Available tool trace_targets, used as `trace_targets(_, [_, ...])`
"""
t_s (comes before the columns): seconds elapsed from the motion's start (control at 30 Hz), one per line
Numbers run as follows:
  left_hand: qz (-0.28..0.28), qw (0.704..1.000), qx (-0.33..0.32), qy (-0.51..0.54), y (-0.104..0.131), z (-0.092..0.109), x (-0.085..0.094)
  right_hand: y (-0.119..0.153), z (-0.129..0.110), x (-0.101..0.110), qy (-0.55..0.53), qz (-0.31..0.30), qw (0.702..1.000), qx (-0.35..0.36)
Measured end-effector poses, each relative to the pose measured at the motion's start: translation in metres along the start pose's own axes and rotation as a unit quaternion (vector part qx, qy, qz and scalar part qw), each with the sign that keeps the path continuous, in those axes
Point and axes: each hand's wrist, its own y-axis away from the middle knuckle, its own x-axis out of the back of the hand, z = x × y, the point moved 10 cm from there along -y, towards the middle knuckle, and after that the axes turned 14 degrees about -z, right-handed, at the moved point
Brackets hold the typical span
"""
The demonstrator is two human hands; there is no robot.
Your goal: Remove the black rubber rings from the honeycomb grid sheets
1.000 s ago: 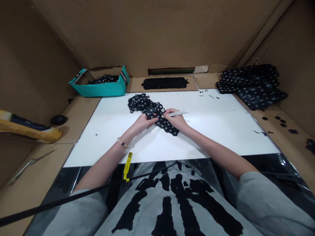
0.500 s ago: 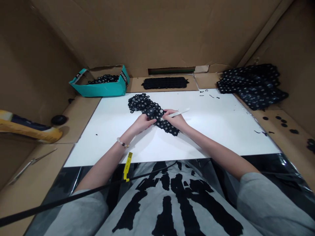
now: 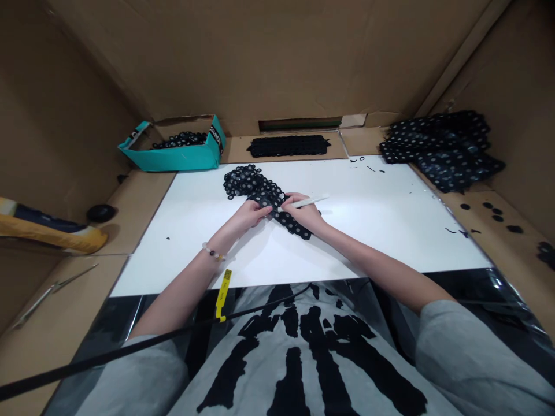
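A black strip with pale dots (image 3: 295,224) lies slantwise on the white board (image 3: 373,231). Its far end bunches into a heap of small dark rings (image 3: 241,180). My left hand (image 3: 252,214) pinches the strip's near edge, thumb on top. Between the fingers of my right hand (image 3: 303,212) is a white pen-shaped tool (image 3: 313,200), its back end pointing right. That tool's tip comes down at the strip beside my left thumb; the exact contact is too small to make out.
A teal box (image 3: 182,163) holding dark rings stands back left, beside a black braided bundle (image 3: 288,145). Dotted black sheets (image 3: 442,150) lie back right, above loose black discs (image 3: 497,211). At left are scissors (image 3: 55,287) and a yellow bottle (image 3: 47,228). Cardboard walls surround the board.
Both hands stay at the strip with only slight movement. My right hand and the white tool have shifted a little left; the whole view has also drifted slightly.
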Motion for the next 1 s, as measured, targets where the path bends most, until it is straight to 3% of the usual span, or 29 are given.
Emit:
trace_targets(0.47, [-0.031, 0.995, -0.012, 0.097, -0.004, 0.001, -0.008, 0.0, 0.003, 0.001, -0.065, 0.008, 0.998, -0.023])
trace_targets(0.67, [-0.023, 0.995, -0.021, 0.091, 0.002, 0.007, -0.009, 0.005, -0.007, -0.005, 0.045, 0.022, 0.998, 0.029])
trace_targets(0.83, [-0.067, 0.994, -0.033, 0.08, 0.008, 0.016, -0.016, 0.003, -0.009, -0.01, 0.111, 0.023, 0.992, 0.057])
trace_targets(0.9, [-0.072, 0.993, -0.028, 0.093, 0.007, 0.015, -0.018, 0.0, -0.005, -0.008, 0.079, 0.009, 0.996, 0.045])
trace_targets(1.0, [-0.023, 0.996, -0.026, 0.086, 0.004, 0.01, -0.009, -0.004, 0.003, -0.004, -0.029, -0.02, 0.999, 0.014])
